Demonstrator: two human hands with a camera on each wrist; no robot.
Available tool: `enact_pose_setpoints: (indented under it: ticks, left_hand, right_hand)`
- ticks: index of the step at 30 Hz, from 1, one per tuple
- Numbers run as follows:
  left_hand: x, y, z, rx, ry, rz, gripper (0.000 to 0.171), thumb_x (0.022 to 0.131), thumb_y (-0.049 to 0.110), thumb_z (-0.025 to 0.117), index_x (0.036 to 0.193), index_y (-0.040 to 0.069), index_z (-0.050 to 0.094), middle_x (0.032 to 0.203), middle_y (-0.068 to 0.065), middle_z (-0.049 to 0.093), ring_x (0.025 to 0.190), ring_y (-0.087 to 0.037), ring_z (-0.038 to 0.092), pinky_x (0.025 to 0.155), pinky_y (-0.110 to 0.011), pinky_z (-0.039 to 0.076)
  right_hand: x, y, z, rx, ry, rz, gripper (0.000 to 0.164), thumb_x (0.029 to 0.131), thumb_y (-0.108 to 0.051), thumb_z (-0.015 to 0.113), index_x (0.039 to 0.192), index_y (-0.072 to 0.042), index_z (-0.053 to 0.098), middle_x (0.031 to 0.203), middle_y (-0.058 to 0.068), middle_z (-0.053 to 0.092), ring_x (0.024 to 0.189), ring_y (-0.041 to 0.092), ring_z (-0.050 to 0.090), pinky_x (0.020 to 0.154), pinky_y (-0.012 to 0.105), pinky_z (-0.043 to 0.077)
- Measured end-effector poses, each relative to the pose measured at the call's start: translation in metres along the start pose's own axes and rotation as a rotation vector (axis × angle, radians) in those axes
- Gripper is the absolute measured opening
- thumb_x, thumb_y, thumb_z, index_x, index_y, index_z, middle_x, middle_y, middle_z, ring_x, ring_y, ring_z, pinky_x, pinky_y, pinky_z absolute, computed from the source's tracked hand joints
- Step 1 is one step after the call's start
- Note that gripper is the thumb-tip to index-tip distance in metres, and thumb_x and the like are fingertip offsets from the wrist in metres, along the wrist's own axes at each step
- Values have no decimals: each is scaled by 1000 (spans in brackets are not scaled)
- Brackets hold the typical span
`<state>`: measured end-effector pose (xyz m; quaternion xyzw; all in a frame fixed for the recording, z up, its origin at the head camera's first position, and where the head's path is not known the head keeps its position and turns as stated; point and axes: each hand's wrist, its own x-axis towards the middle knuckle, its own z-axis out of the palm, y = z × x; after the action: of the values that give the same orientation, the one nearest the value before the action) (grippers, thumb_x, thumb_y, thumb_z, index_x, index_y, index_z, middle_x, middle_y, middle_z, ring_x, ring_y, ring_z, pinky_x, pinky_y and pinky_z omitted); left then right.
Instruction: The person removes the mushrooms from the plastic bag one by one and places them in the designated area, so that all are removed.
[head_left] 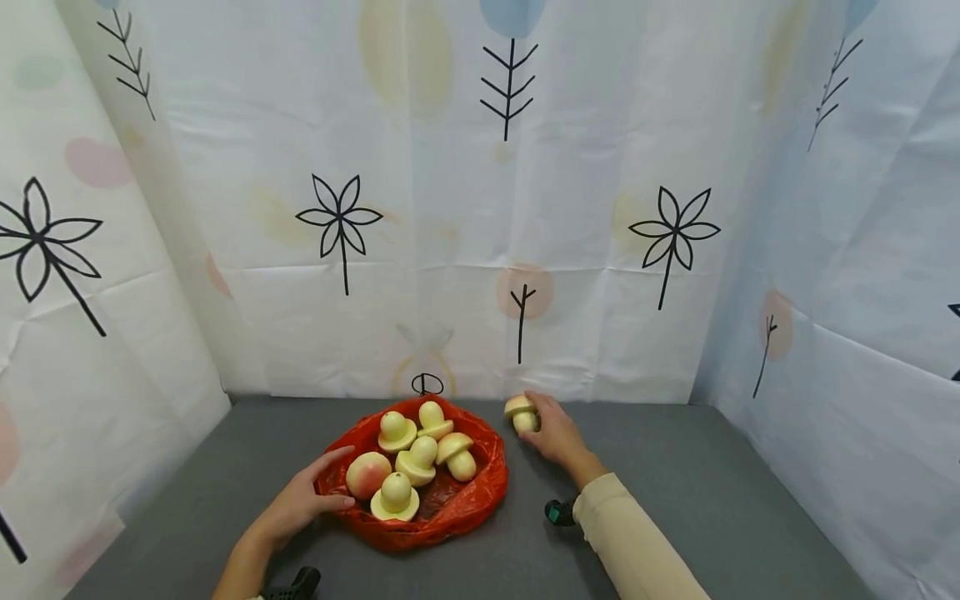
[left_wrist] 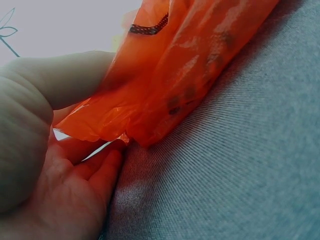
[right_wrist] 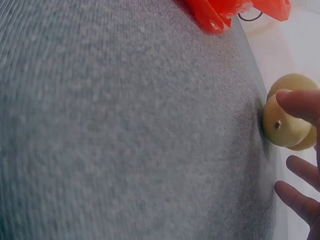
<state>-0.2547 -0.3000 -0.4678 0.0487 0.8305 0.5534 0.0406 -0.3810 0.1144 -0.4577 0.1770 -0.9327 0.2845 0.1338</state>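
Left hand (head_left: 302, 502) spread against red bag (head_left: 472, 510) — six pieces (head_left: 417, 463) inside; right hand (head_left: 558, 433) pinching mushroom (head_left: 522, 417).

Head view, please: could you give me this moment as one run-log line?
left hand: holds red bag by edge | right hand: holds mushroom beside bag | red bag: open, more mushrooms inside

On the worktop (head_left: 675, 500) before you, a bag (head_left: 483, 504) sits slightly left of centre. In it lie five mushrooms (head_left: 423, 451): two behind, one central, one right, one in front. A round piece (head_left: 367, 476) lies left, beside your left hand (head_left: 296, 504). Right of the bag, near the backdrop (head_left: 450, 333), your right hand (head_left: 558, 435) has a separate mushroom (head_left: 524, 417).
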Motion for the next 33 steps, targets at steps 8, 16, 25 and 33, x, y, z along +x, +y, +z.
enact_pose_setpoints:
  ticks: [8, 16, 25, 33]
  left_hand:
    - [2, -1, -1, 2, -11, 2, 78, 83, 21, 77, 149, 13, 37, 151, -24, 28, 134, -43, 28, 102, -54, 38]
    - [2, 0, -2, 32, -8, -9, 78, 82, 23, 77, 149, 13, 37, 151, -25, 28, 134, -44, 26, 103, -58, 36]
    - [3, -4, -2, 31, -6, -11, 79, 82, 22, 78, 149, 13, 37, 150, -25, 29, 133, -45, 27, 101, -56, 39]
    - [3, -4, -2, 27, -8, -12, 79, 82, 22, 77, 149, 14, 37, 150, -25, 28, 134, -44, 27, 102, -58, 37]
  right_hand:
    - [-3, 1, -11, 81, -13, -63, 69, 88, -24, 73, 145, -3, 42, 143, 20, 44, 129, 39, 42, 101, 56, 37]
    - [-4, -11, -24, 140, 23, -142, 67, 88, -22, 74, 144, -2, 43, 142, 21, 45, 129, 40, 42, 101, 57, 36]
    - [-6, -36, -32, 183, 24, -165, 65, 89, -20, 72, 144, -4, 43, 144, 19, 44, 130, 39, 42, 102, 57, 36]
    - [-9, -59, -27, 206, 49, -252, 67, 89, -23, 72, 146, -6, 42, 143, 17, 45, 122, 36, 50, 97, 54, 42]
